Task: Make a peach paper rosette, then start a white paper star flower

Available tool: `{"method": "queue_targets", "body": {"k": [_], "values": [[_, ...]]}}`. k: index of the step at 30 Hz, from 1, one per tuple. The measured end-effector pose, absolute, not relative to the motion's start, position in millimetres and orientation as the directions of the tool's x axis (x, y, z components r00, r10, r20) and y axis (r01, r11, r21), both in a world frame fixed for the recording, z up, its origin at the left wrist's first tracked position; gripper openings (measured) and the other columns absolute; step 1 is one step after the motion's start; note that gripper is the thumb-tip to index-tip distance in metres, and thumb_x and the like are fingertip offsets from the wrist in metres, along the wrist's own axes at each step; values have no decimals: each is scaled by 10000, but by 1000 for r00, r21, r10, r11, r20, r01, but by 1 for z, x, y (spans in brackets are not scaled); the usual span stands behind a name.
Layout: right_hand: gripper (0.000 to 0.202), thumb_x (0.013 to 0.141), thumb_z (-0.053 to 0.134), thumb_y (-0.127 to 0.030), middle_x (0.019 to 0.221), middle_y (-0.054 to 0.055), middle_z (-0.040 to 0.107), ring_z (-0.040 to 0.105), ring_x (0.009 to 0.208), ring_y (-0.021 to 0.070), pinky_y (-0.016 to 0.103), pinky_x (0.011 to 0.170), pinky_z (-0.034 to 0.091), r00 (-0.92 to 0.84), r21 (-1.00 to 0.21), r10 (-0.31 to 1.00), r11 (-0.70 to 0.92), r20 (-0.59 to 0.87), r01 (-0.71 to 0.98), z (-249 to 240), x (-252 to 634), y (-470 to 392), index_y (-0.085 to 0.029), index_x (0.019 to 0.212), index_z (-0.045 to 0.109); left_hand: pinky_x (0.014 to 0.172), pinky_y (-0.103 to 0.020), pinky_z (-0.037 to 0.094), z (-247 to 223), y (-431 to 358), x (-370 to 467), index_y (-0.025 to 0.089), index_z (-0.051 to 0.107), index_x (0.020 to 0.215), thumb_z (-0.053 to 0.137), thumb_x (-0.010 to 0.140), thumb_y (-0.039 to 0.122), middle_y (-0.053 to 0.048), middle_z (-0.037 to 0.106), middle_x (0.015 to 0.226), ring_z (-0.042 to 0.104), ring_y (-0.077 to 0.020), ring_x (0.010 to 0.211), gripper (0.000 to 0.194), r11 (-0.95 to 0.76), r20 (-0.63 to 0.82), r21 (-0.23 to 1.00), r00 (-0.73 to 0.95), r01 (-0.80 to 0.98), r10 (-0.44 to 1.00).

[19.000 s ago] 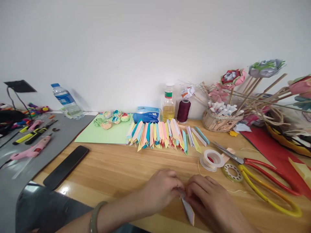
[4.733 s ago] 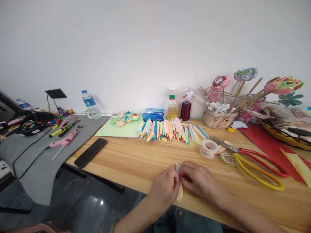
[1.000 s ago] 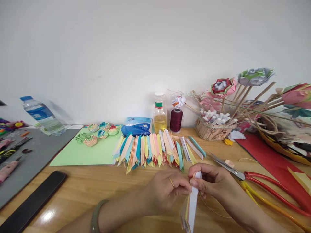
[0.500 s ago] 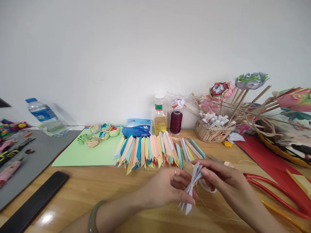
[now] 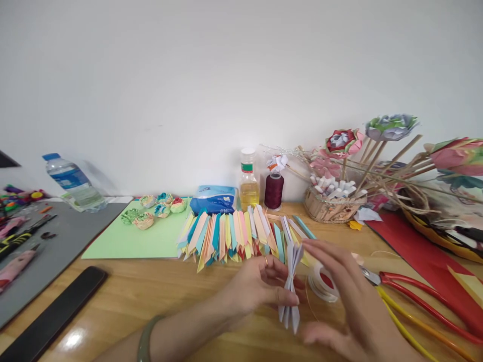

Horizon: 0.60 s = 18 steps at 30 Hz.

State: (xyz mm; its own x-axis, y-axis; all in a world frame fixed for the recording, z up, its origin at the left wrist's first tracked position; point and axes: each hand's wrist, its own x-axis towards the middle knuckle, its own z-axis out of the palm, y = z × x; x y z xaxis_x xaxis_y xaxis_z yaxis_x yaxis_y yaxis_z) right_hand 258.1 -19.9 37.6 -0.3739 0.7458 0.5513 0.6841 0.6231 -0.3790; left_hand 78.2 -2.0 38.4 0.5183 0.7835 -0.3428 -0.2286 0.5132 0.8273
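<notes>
Between the thumb and fingers of my left hand (image 5: 260, 286) is a bundle of folded white paper (image 5: 293, 269), held upright and tied at its middle with thin string (image 5: 310, 297). Its folds fan out above and below the tie. My right hand (image 5: 350, 301) is just to the right of the bundle, fingers and thumb spread wide, its fingertips near the bundle's top. Behind the right hand a white spool (image 5: 320, 285) lies on the table, partly hidden. Beyond my hands stands a row of folded coloured paper strips (image 5: 230, 234).
Red-handled scissors (image 5: 415, 284) and a yellow-handled tool (image 5: 411, 327) lie at the right. Farther back are a basket (image 5: 332, 207) with paper flowers, a dark thread spool (image 5: 273, 191), a glue bottle (image 5: 249, 186) and a tissue pack (image 5: 214, 199). A black case (image 5: 56, 311) lies front left.
My right hand has let go of the paper bundle and opened, moving to the right. The bundle has turned more upright in my left hand. The white spool and scissors show more now.
</notes>
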Motion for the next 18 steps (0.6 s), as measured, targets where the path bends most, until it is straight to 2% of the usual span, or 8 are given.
{"method": "queue_targets", "body": {"k": [1,3,7,13,16,18], "values": [[773,677,596,-556,1238,150,469,471,1108,332,460,826,472,-430,-320,731,642,530,697,37,256,-22,-229,1314,304,558,-227,424,38,-1,78,126,521,714,815,411,222,-24,632,754,599,-133,666,433,510,-353,827,489,-236,798],[742,700,607,-469,1256,151,453,467,1115,330,471,829,470,-472,-259,733,639,489,724,37,253,-23,-228,1321,282,544,-218,411,37,0,79,129,521,690,819,397,229,3,605,680,564,-110,622,430,499,-359,833,452,-240,817],[621,730,565,-306,1214,152,454,462,1109,299,432,823,479,-468,-241,744,623,477,744,38,249,-23,-198,1285,310,569,-220,405,35,1,80,117,538,645,812,409,239,20,576,617,513,-79,574,382,460,-344,863,424,-209,838],[473,712,545,-238,1120,155,470,475,1040,284,413,774,479,-444,-231,743,609,501,759,38,252,-21,-171,1153,387,652,-242,398,34,0,79,110,596,703,786,471,257,3,586,678,522,-92,638,334,430,-346,893,406,-135,846],[383,672,540,-206,1019,124,504,502,933,282,415,700,462,-472,-158,716,621,515,768,39,254,-20,-206,1046,456,668,-255,395,34,0,79,110,606,727,758,517,238,-9,594,701,525,-102,654,289,390,-312,915,429,-106,848],[356,651,545,-196,968,113,528,501,895,285,424,704,434,-496,-93,693,625,523,775,39,253,-20,-205,1002,486,670,-261,396,32,-1,79,112,606,728,740,537,214,-12,596,704,525,-107,654,255,350,-280,932,435,-89,856]]}}
